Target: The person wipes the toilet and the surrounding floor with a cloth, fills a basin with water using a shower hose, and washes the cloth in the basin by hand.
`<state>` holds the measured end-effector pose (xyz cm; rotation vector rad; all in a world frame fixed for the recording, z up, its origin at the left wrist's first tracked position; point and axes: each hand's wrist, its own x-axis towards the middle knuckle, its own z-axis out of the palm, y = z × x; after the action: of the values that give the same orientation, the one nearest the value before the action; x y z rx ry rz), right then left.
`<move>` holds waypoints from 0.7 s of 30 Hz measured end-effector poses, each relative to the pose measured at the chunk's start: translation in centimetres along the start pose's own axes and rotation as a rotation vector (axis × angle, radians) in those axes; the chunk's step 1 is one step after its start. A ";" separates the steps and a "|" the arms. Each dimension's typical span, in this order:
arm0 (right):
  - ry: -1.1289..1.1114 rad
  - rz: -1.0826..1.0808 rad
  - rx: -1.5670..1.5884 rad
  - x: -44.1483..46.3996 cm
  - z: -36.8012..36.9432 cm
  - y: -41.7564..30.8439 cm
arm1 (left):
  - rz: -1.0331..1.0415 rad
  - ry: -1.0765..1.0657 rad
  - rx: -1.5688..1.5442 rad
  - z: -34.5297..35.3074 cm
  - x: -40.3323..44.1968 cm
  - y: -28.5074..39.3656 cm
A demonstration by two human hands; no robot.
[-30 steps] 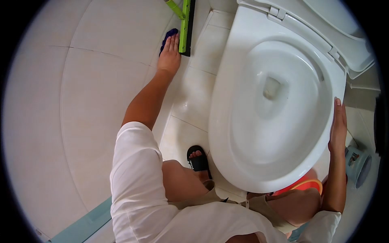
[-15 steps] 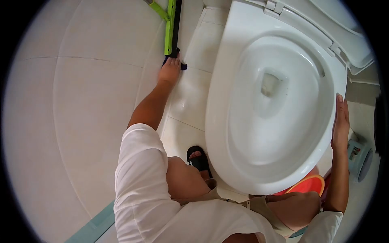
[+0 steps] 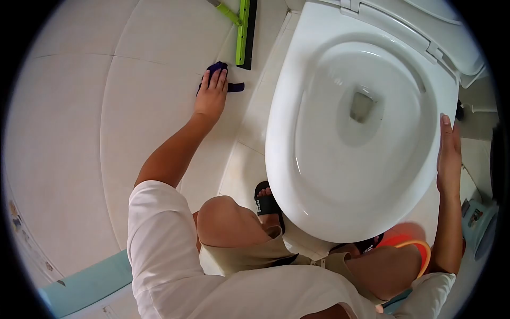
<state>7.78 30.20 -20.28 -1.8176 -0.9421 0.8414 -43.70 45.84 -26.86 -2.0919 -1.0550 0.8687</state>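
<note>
A dark purple cloth [image 3: 218,68] lies bunched under my left hand [image 3: 212,97], which presses it against the pale tiles. One end of the cloth sticks out to the right of my fingers. My right hand [image 3: 449,151] lies along the right outer edge of the white toilet bowl [image 3: 284,159], its fingers stretched out and holding nothing. The toilet lid and seat are raised, and a little water shows at the bottom of the bowl.
Just above the cloth, a green squeegee [image 3: 243,37] with a black blade leans by the tiles. At lower right are an orange-rimmed red basin [image 3: 425,250] and a light blue container [image 3: 475,223]. A black sandal [image 3: 264,201] is beside the toilet.
My left hand has moved left with the cloth, away from the squeegee's lower end, and more of the cloth shows. My right hand stays on the toilet's edge. The view has shifted slightly.
</note>
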 end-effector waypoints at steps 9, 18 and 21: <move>0.138 -0.347 -0.455 -0.7 -0.4 -1.0 | 0.035 0.027 -0.006 1.0 2.6 0.6; -0.407 -1.020 -0.412 3.7 20.0 -19.7 | 0.087 0.020 -0.021 -0.2 2.9 -0.6; -0.484 -0.685 -0.376 8.8 31.0 -24.2 | 0.073 0.006 -0.077 -0.3 2.7 -0.9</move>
<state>-20.19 57.59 -10.88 -1.4238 -1.9999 0.6902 -42.61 48.46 -26.75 -2.2076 -1.0289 0.8688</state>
